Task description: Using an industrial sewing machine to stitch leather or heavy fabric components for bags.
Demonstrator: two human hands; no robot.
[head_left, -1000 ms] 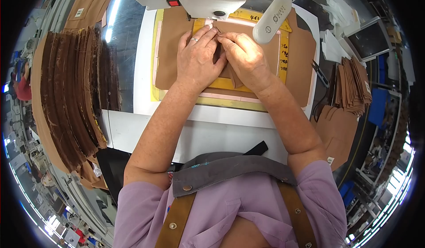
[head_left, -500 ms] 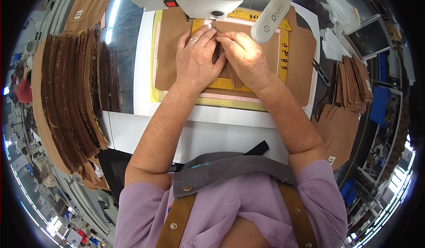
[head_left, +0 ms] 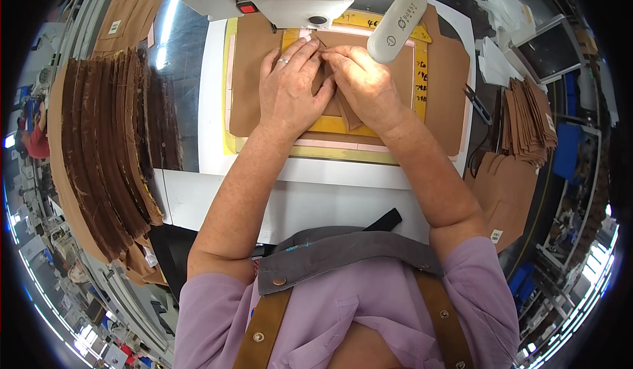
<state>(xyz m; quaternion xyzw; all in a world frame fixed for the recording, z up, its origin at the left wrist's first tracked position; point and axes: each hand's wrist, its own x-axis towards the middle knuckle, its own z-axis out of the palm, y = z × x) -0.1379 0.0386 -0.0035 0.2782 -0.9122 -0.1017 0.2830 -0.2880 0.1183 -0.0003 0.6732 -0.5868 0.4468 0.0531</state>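
Observation:
Under the white sewing machine head [head_left: 297, 0], brown fabric [head_left: 445, 85] lies in a yellow template frame [head_left: 419, 102] on a white board [head_left: 211, 92]. My left hand [head_left: 292, 92] rests on the fabric with fingers bent slightly, thumb apart, fingertips near the presser area. My right hand [head_left: 364, 87] is beside it, thumb and index finger pinched at the fabric near the left fingertips; what exactly they grip is too small to make out. A narrow folded brown piece [head_left: 346, 109] shows between my hands. A long white lamp [head_left: 399, 23] hangs just above my right hand.
Thick stacks of brown pieces lie left [head_left: 99, 145] and right [head_left: 527, 122]. Black-handled snips [head_left: 476, 102] lie right of the board, near a screen [head_left: 544, 49]. A person in red [head_left: 36, 138] is at the far left.
Both hands hold almost the same pose and place on the fabric. The whole view has shifted very slightly; nothing else has visibly moved.

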